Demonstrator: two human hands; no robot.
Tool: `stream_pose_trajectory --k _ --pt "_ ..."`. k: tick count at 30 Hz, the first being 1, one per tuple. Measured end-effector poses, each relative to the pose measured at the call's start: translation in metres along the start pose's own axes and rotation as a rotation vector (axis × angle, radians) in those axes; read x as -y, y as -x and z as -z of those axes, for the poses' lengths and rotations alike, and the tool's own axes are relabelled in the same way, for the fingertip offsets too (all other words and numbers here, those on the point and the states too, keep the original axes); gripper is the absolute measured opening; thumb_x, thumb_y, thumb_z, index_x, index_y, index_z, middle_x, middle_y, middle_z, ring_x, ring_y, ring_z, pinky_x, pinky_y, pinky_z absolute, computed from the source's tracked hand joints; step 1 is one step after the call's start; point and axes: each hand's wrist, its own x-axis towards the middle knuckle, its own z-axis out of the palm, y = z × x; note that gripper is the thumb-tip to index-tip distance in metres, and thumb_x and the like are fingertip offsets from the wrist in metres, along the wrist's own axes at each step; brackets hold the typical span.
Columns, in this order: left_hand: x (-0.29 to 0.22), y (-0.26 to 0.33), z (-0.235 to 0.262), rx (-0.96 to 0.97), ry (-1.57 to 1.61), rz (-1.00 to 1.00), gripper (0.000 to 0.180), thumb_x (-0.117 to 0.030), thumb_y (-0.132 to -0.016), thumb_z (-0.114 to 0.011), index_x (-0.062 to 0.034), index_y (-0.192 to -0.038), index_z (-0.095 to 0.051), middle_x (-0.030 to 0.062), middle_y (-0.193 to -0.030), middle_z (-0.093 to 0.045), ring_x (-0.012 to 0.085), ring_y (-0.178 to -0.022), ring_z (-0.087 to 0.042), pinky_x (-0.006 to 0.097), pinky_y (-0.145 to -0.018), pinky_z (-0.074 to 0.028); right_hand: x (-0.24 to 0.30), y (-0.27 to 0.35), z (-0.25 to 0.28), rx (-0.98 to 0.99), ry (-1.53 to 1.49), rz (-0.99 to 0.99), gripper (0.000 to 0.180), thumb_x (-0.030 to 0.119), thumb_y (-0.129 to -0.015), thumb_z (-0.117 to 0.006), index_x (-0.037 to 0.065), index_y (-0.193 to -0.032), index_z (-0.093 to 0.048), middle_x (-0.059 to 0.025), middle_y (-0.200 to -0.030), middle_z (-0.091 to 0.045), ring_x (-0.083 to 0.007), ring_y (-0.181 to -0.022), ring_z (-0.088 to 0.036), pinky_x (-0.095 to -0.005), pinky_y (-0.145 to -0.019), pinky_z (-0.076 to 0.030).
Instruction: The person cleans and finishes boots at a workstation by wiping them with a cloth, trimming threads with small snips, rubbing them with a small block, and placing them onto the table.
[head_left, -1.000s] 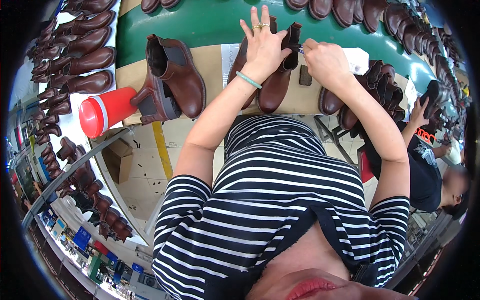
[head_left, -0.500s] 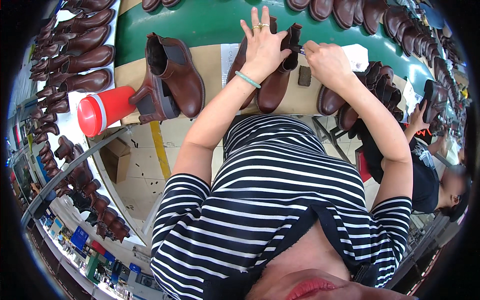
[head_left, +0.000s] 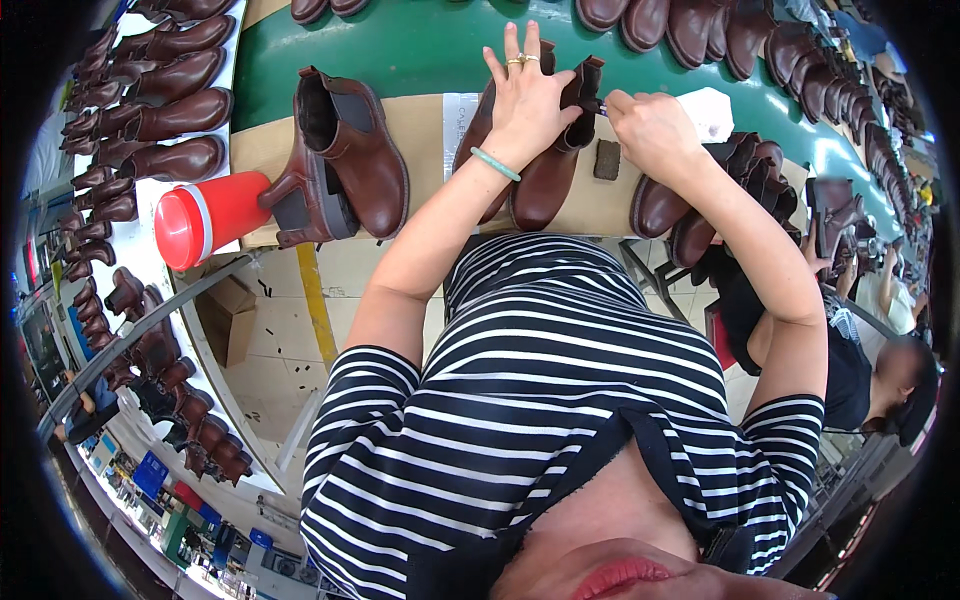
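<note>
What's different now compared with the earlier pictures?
At right, a co-worker's hand and the dark boot next to it shifted leftward in the picture. The person grasped and released nothing: the left hand still lies spread over the brown boot, and the right hand still holds a thin tool at its opening.

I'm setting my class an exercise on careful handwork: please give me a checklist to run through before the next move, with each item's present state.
1. Left hand in contact with the brown boot: ok, thumb against its shaft.
2. Thin tool held in the right hand: ok, pinched beside the boot's opening.
3. Tool tip clear of the left thumb: cannot tell, the tip is not clearly visible.
4. Dark block clear of the right hand: ok, lying apart on the cardboard.
5. Both boots beside the red container upright: not ok, one is tipped over.
</note>
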Motion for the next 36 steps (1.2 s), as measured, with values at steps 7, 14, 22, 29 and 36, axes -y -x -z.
stream_pose_trajectory --k 7,14,22,29,36 --pt "0.002 0.001 0.0 -0.005 0.011 0.006 0.048 -0.034 -0.065 -0.081 -0.0219 -0.11 -0.07 0.0257 -0.15 -0.017 0.0463 -0.139 -0.009 0.066 -0.108 -0.014 -0.001 -0.002 0.004 0.028 0.016 0.022 0.007 0.007 -0.068 -0.061 0.005 -0.074 -0.065 -0.0088 -0.08 -0.059 -0.0222 -0.073 -0.064 -0.0332 -0.066 -0.052" --pt "0.002 0.002 0.0 -0.016 0.013 0.003 0.047 -0.033 -0.065 -0.081 -0.0214 -0.11 -0.07 0.0261 -0.149 -0.018 0.0466 -0.139 -0.009 0.066 -0.108 -0.014 -0.002 -0.004 0.004 0.041 -0.015 0.013 0.008 0.007 -0.066 -0.063 0.004 -0.074 -0.064 -0.0096 -0.08 -0.059 -0.0233 -0.074 -0.064 -0.0339 -0.067 -0.052" --pt "0.007 0.002 -0.003 -0.026 0.045 0.026 0.047 -0.034 -0.066 -0.08 -0.0203 -0.11 -0.07 0.0262 -0.149 -0.02 0.0466 -0.139 -0.01 0.066 -0.108 -0.015 -0.005 0.008 0.01 -0.337 -0.265 -0.282 0.016 0.015 -0.077 -0.066 0.003 -0.088 -0.068 -0.008 -0.082 -0.061 -0.0262 -0.071 -0.064 -0.0368 -0.063 -0.051" --pt "0.008 0.002 -0.004 -0.023 0.058 0.035 0.045 -0.037 -0.065 -0.081 -0.0185 -0.105 -0.071 0.0261 -0.148 -0.023 0.046 -0.139 -0.012 0.064 -0.108 -0.016 -0.005 0.039 0.01 -0.37 -0.539 -0.593 0.028 0.025 -0.078 -0.07 0.005 -0.096 -0.07 -0.0087 -0.08 -0.062 -0.0297 -0.071 -0.062 -0.0383 -0.063 -0.049" --pt "0.02 0.01 0.002 -0.125 0.35 0.016 0.043 -0.026 -0.065 -0.083 -0.0149 -0.104 -0.069 0.0274 -0.144 -0.031 0.0445 -0.136 -0.023 0.052 -0.11 -0.024 0.008 0.054 -0.001 -0.335 -0.647 -0.634 0.028 0.026 -0.077 -0.071 0.005 -0.096 -0.071 -0.0103 -0.077 -0.063 -0.0298 -0.07 -0.062 -0.0382 -0.066 -0.048"
